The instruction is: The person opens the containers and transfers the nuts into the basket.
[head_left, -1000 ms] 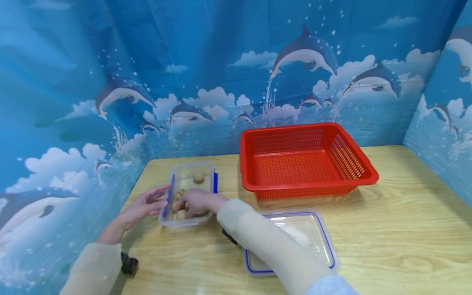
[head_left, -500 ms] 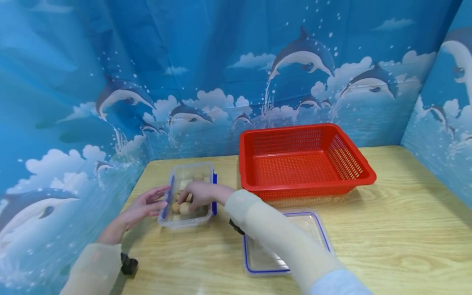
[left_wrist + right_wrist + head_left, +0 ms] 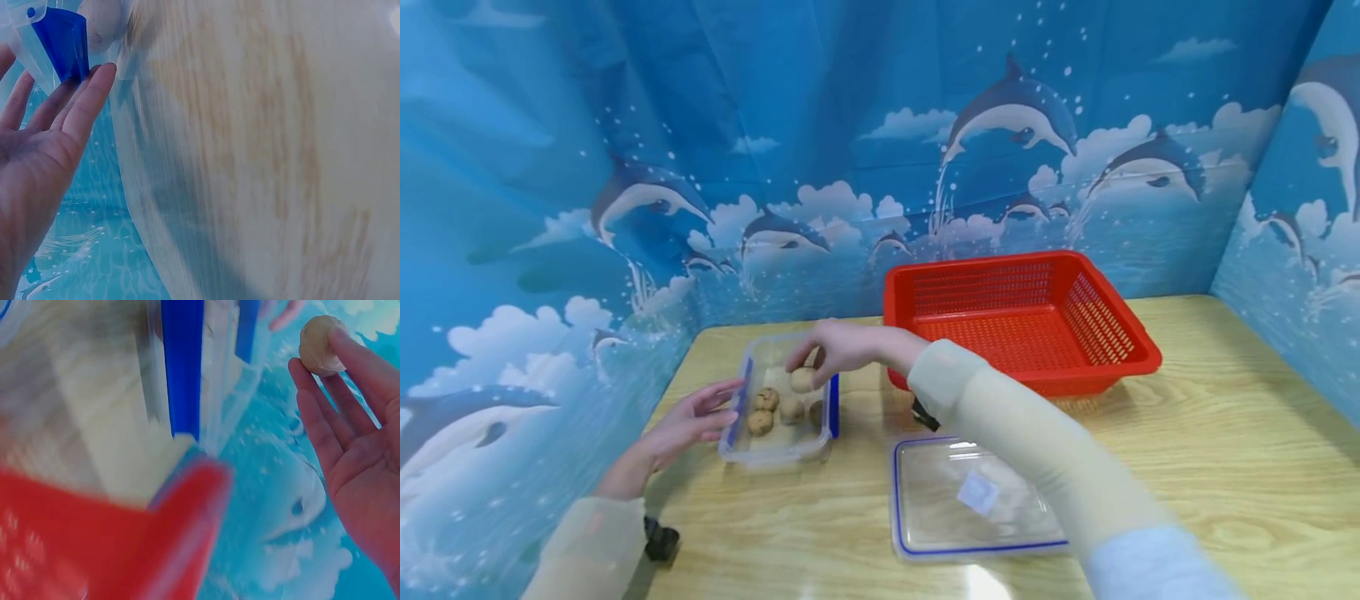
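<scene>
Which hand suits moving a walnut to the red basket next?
Probably the right hand: it pinches a walnut and is nearer the red basket; the left hand, beside the clear container, holds none.

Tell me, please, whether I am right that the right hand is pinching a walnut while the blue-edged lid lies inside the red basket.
Not quite: the blue-edged lid is not inside the red basket; the head view shows it lying on the table, on the near side of the basket. The right hand is indeed pinching a walnut.

Walnut [image 3: 317, 347] now higher in right grip [image 3: 844, 346]
</scene>
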Demonstrator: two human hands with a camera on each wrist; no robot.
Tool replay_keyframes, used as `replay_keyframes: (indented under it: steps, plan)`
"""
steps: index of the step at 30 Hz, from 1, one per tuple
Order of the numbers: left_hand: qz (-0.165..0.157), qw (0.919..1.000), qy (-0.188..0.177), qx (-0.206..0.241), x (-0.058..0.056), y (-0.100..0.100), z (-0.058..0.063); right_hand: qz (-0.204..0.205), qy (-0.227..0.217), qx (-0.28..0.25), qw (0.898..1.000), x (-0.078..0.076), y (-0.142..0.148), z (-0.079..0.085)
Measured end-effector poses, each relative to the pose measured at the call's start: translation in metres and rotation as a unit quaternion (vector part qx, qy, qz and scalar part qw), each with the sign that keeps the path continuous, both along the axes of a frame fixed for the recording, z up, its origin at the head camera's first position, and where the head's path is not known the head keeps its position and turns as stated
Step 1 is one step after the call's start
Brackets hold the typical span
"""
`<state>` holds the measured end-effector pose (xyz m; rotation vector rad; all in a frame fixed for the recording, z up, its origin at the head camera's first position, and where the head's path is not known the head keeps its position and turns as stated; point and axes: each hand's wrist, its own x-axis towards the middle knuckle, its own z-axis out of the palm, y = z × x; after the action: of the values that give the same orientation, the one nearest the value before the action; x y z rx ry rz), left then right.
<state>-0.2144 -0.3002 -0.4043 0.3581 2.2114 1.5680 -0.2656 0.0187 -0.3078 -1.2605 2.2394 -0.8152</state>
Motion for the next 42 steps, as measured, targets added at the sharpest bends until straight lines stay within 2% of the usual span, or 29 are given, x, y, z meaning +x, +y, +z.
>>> replay_keyframes:
  steps: [7, 13, 19, 24, 32, 36, 42]
  plan:
    - [0.002, 1.0000, -0.004, 0.007, 0.001, 0.001, 0.000, -0.062, -0.001, -0.028, 0.998, -0.008, 0.055, 0.018]
    - [0.004, 0.9999, -0.007, 0.008, 0.002, 0.000, 0.001, -0.118, 0.022, -0.026, 0.992, -0.017, 0.099, 0.020]
    - [0.000, 0.9999, -0.008, 0.011, 0.000, 0.001, -0.002, -0.163, 0.024, -0.039, 0.986, -0.022, 0.142, 0.020]
    - [-0.003, 0.9999, -0.008, 0.013, -0.001, 0.001, -0.002, -0.199, 0.025, -0.033, 0.979, -0.027, 0.168, 0.010]
    - [0.001, 0.9998, -0.010, 0.019, 0.000, 0.000, -0.002, -0.215, 0.021, 0.000, 0.976, -0.030, 0.187, -0.015]
    - [0.000, 0.9998, -0.009, 0.019, 0.000, -0.001, -0.002, -0.245, 0.019, -0.001, 0.969, -0.029, 0.191, -0.028]
    - [-0.002, 0.9998, -0.005, 0.020, -0.001, -0.002, -0.004, -0.287, -0.007, 0.006, 0.958, -0.027, 0.193, -0.047]
